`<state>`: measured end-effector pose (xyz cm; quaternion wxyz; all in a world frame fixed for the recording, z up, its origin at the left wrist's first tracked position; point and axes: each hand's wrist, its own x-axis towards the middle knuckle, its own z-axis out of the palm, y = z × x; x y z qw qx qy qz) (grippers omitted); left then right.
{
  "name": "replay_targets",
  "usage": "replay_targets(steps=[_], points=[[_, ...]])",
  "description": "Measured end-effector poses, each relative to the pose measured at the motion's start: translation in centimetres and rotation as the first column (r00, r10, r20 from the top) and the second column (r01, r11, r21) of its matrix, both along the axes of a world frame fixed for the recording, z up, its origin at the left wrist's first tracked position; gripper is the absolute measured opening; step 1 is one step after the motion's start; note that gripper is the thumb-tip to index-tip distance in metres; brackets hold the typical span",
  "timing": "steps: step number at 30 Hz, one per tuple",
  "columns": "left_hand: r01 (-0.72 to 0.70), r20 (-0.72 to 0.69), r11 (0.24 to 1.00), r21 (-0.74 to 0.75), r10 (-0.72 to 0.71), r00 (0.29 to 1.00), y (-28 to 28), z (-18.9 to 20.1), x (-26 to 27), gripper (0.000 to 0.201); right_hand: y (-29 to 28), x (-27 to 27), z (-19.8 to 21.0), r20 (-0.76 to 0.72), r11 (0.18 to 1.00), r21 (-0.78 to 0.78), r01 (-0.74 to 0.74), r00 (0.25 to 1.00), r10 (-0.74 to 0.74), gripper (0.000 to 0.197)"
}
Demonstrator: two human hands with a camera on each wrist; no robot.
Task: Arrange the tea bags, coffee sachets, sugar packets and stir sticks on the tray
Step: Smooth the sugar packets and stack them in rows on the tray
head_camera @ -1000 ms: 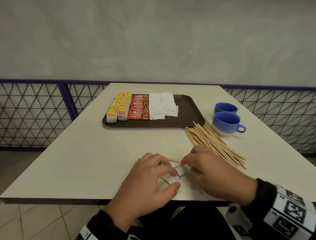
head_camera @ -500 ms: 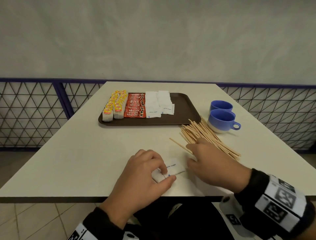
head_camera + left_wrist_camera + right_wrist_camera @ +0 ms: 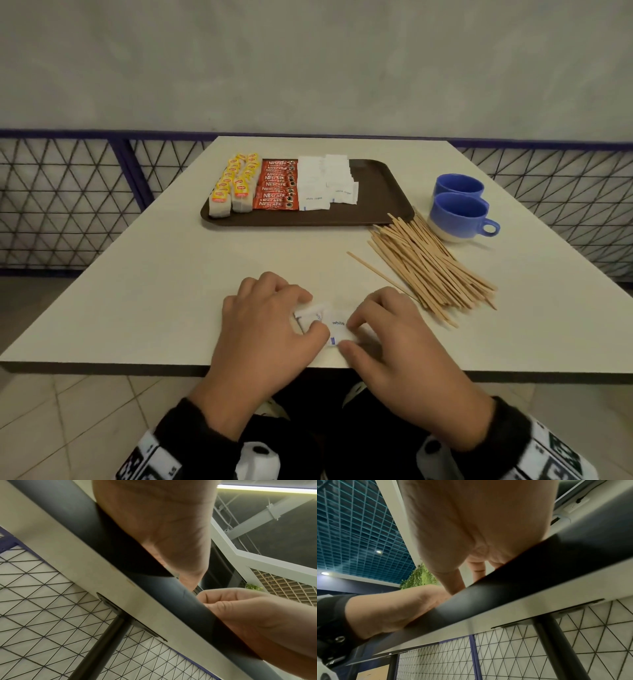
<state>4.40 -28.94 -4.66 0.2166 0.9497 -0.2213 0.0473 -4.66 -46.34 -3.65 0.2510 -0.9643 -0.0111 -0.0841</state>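
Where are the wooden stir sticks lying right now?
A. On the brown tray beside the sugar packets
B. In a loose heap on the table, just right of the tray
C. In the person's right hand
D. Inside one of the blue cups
B: the stir sticks lie heaped on the table, between the tray and the nearer blue cup.

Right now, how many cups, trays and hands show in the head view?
Cups: 2
Tray: 1
Hands: 2, left hand and right hand, both pinching sugar packets
Total: 5
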Motion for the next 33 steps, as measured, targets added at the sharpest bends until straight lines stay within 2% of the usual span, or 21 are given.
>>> replay_targets(steps=[4, 8, 12, 15, 19, 25, 29, 31, 33], points=[[0.002, -0.015, 0.999, -0.052, -0.003, 1.000, 0.1, 0.0, 0.0, 0.051, -0.2, 0.6, -0.1, -0.001, 0.998, 0.043, -0.051, 0.999, 0.051, 0.014], [0.013, -0.021, 0.998, -0.069, -0.014, 1.000, -0.1, 0.0, -0.1, 0.041, 0.1, 1.4, -0.5, 0.044, 0.995, 0.093, -0.024, 0.999, 0.020, 0.013], [0.034, -0.073, 0.982, -0.184, -0.049, 0.996, 0.2, 0.5, -0.1, 0.011, 0.9, 1.8, -1.1, 0.098, 0.999, 0.037, 0.009, 0.995, -0.013, 0.005], [0.036, -0.125, 0.963, -0.267, -0.072, 0.989, 0.5, 0.7, -0.2, 0.020, 1.4, 1.8, -1.3, 0.101, 0.999, -0.042, 0.011, 0.995, -0.007, 0.007], [0.066, -0.151, 0.955, -0.290, -0.113, 0.982, 0.4, 0.6, 0.2, 0.032, 1.5, 2.0, -1.1, 0.077, 1.000, -0.025, 0.016, 0.997, -0.014, 0.005], [-0.014, -0.173, 0.935, -0.354, -0.051, 0.984, 0.0, -0.1, 0.9, 0.038, 1.6, 2.5, -0.6, 0.009, 0.992, 0.123, 0.031, 0.999, -0.033, 0.013], [-0.092, -0.189, 0.862, -0.498, -0.005, 0.982, -0.1, 0.0, 1.1, 0.037, 2.0, 3.1, -0.7, 0.055, 0.947, 0.320, 0.034, 0.997, -0.054, 0.033], [-0.110, -0.205, 0.809, -0.578, -0.013, 0.979, 0.0, 0.3, 1.4, 0.035, 1.8, 3.4, -0.8, 0.107, 0.904, 0.424, 0.048, 0.989, -0.103, 0.036], [-0.143, -0.240, 0.735, -0.662, -0.028, 0.970, 0.0, 0.7, 1.7, 0.034, 1.4, 3.7, -1.1, 0.152, 0.797, 0.603, 0.043, 0.974, -0.167, 0.034]])
